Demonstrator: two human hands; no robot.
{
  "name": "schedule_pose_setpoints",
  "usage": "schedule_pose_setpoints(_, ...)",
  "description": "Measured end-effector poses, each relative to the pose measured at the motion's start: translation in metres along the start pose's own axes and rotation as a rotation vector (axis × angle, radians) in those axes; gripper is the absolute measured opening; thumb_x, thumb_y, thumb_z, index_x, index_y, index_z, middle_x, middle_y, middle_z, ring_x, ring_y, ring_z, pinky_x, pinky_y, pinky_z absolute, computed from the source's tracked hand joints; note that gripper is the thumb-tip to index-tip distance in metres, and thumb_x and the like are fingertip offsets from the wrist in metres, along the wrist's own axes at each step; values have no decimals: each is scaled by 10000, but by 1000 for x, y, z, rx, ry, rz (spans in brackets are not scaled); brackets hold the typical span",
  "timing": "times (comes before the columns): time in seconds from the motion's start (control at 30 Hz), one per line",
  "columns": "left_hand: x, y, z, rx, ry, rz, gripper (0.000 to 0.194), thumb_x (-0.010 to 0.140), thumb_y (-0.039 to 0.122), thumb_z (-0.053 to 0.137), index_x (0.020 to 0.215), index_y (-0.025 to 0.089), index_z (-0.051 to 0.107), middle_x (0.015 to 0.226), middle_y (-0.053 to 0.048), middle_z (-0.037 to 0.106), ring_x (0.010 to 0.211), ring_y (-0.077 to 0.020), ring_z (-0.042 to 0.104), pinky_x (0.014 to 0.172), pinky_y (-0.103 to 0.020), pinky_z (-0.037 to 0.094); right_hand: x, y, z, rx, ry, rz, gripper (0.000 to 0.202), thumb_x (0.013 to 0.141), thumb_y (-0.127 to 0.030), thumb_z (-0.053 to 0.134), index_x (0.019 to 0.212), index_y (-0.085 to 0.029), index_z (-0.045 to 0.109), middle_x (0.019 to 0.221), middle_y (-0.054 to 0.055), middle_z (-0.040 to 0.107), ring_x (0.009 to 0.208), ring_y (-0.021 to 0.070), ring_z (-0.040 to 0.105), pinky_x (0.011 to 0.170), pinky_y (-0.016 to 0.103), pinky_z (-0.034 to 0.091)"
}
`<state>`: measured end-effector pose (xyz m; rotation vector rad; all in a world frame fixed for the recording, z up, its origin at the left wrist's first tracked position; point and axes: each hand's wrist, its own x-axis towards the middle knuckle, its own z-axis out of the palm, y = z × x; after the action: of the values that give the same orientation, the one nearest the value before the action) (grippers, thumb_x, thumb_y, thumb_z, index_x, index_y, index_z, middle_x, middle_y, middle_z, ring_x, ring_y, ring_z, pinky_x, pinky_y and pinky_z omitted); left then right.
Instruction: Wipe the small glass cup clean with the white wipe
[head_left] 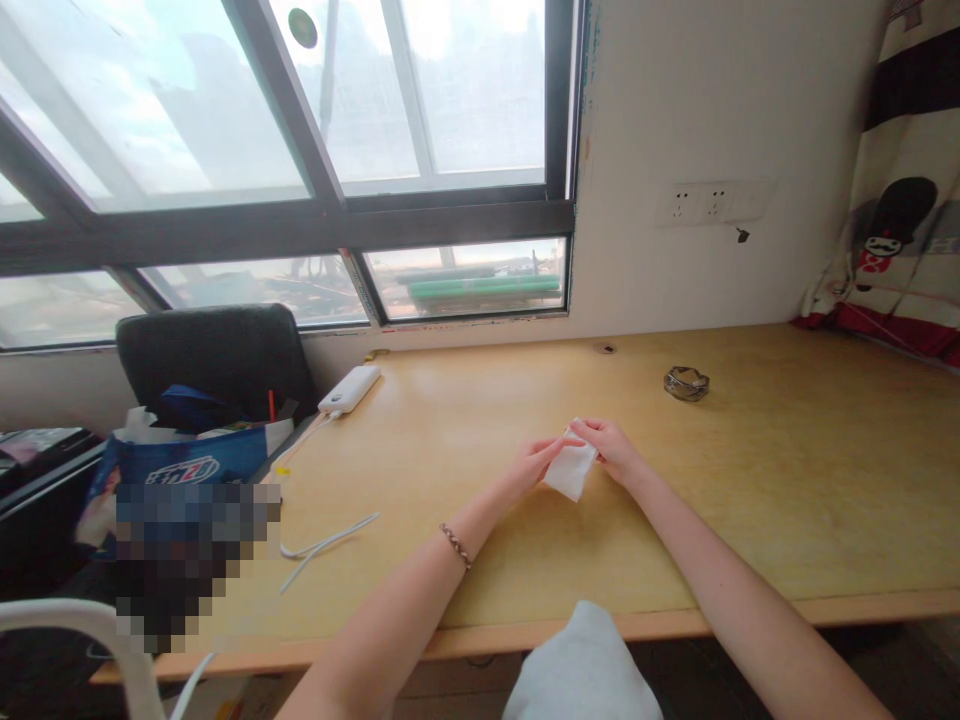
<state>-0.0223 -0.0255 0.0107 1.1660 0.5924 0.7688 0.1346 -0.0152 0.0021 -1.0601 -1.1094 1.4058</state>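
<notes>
A small white folded tissue [572, 470] is held between my two hands above the wooden table, its lower corner hanging down. My left hand [541, 458] is closed on its left side, with the fingers pointing toward the other hand. My right hand [606, 445] pinches the upper right edge of the tissue, thumb and fingers together. The fingertips of both hands nearly meet at the top of it. Beyond my right hand stands a dark, see-through ashtray-like dish [686, 383].
On the table [787, 480], a white power bank [350, 390] lies at the back left with a cable plugged in. A white cable [330, 540] is looped near the left edge. A blue bag [187, 465] sits on a black chair [217, 350]. Wall sockets [716, 203] are behind.
</notes>
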Motion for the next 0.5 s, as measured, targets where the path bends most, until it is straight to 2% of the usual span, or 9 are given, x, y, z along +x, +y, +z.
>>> schedule_pose_setpoints(0.17, -4, 0, 1, -7, -95, -103, 453, 695, 470, 558, 804, 38, 640, 776, -163, 646, 677, -221, 614, 679, -333, 455, 1, 0, 0, 45, 23, 28, 333, 604, -438, 652, 686, -115, 632, 528, 6, 582, 433, 85, 479, 398, 187, 328)
schedule_pose_setpoints(0.37, -8, 3, 1, 90, -148, -115, 392, 676, 423, 590, 725, 39, 656, 754, -161, 653, 679, -214, 621, 738, -342, 461, 7, 3, -5, 144, 191, 14, 260, 565, -346, 698, 695, -132, 629, 560, 0, 599, 464, 97, 510, 422, 197, 368)
schedule_pose_setpoints(0.43, -7, 2, 1, 101, -137, -104, 405, 681, 428, 582, 753, 37, 658, 784, -167, 652, 678, -213, 622, 730, -346, 468, 10, 4, -7, 190, 256, 10, 244, 584, -318, 690, 750, -152, 621, 624, 1, 619, 495, 90, 526, 444, 187, 390)
schedule_pose_setpoints(0.5, -4, 1, -1, 97, -73, -51, 416, 690, 433, 574, 797, 39, 657, 840, -171, 646, 691, -212, 622, 728, -348, 472, 12, 2, -9, 227, 304, 9, 260, 638, -319, 653, 852, -183, 596, 682, 2, 632, 506, 78, 533, 447, 171, 396)
